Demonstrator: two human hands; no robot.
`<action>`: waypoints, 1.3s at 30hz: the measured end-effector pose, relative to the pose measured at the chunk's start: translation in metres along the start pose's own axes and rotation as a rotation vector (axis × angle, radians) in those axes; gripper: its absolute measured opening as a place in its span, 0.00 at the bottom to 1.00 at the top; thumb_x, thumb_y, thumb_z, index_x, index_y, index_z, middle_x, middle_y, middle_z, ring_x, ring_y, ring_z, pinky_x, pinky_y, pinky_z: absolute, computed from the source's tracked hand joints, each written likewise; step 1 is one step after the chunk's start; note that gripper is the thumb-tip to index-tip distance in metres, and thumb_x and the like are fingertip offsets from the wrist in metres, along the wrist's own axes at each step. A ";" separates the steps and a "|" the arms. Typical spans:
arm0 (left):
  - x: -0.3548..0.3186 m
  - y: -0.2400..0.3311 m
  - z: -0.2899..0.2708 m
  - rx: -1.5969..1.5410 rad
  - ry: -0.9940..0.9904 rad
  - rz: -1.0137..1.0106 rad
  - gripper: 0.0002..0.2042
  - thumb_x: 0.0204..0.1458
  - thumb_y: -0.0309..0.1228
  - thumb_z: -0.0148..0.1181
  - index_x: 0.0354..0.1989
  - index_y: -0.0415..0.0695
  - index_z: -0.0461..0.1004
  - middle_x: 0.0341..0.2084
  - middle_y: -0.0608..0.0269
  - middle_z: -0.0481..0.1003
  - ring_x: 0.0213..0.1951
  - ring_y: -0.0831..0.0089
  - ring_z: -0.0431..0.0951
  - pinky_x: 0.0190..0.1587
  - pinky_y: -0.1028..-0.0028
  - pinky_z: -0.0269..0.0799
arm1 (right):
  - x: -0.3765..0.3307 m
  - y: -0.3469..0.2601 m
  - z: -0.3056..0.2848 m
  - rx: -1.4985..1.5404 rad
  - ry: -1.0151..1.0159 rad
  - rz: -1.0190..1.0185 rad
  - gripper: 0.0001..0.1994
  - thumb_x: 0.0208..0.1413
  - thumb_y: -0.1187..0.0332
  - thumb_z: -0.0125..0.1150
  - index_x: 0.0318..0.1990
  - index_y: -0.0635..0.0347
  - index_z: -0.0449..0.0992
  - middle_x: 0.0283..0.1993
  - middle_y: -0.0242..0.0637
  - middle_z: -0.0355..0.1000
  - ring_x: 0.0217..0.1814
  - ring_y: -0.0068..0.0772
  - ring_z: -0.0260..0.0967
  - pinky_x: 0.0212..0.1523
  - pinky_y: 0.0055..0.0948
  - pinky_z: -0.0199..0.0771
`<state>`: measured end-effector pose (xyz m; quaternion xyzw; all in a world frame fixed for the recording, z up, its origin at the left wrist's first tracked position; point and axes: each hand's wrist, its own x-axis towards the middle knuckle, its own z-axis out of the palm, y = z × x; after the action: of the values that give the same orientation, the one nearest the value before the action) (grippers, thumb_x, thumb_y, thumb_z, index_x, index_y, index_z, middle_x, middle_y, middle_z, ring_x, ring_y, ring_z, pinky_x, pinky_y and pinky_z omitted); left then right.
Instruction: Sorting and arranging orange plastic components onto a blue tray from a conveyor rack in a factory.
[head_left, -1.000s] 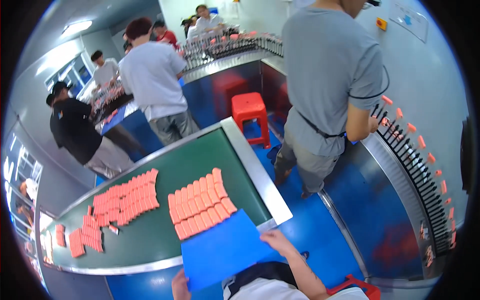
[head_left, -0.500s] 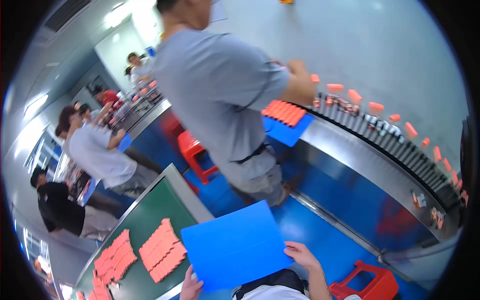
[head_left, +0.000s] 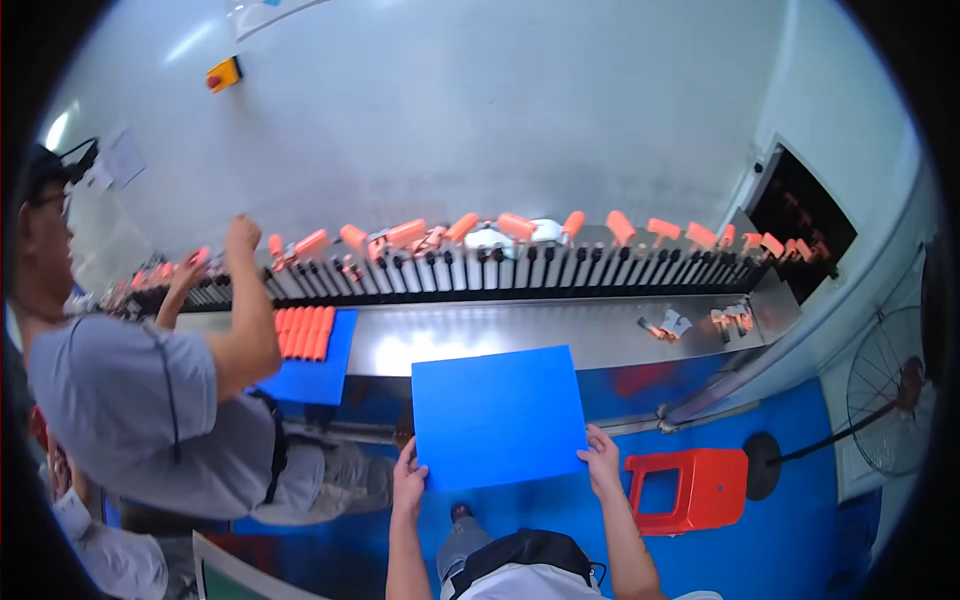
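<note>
Left hand point(head_left: 410, 482) pinches blue sheet point(head_left: 500, 418) at lower left corner, right hand point(head_left: 602, 460) opposite; sheet between. Step: likely two-handed holding; next move probably calls for steady grips. Steel ledge point(head_left: 450, 328) beyond both hands.

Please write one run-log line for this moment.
Left hand: holds blue sheet | right hand: holds opposite edge | beyond: metal ledge, orange pieces

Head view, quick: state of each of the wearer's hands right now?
Left hand: closed, holding the blue sheet near its lower left corner.
Right hand: closed, holding it near the lower right corner.
</note>
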<state>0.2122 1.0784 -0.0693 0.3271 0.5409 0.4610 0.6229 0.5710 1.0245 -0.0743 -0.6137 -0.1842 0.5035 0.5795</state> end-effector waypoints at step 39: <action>0.211 0.216 0.399 1.419 -0.358 1.332 0.15 0.50 0.28 0.60 0.46 0.38 0.73 0.46 0.50 0.76 0.49 0.52 0.76 0.50 0.58 0.73 | 0.246 -0.314 0.027 -0.948 0.169 -1.075 0.15 0.53 0.63 0.65 0.42 0.65 0.78 0.39 0.52 0.76 0.45 0.54 0.74 0.46 0.46 0.73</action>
<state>0.5519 1.3885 0.1283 0.9269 0.2950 0.2298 -0.0316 0.7654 1.3192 0.1124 -0.6606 -0.6139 -0.0346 0.4308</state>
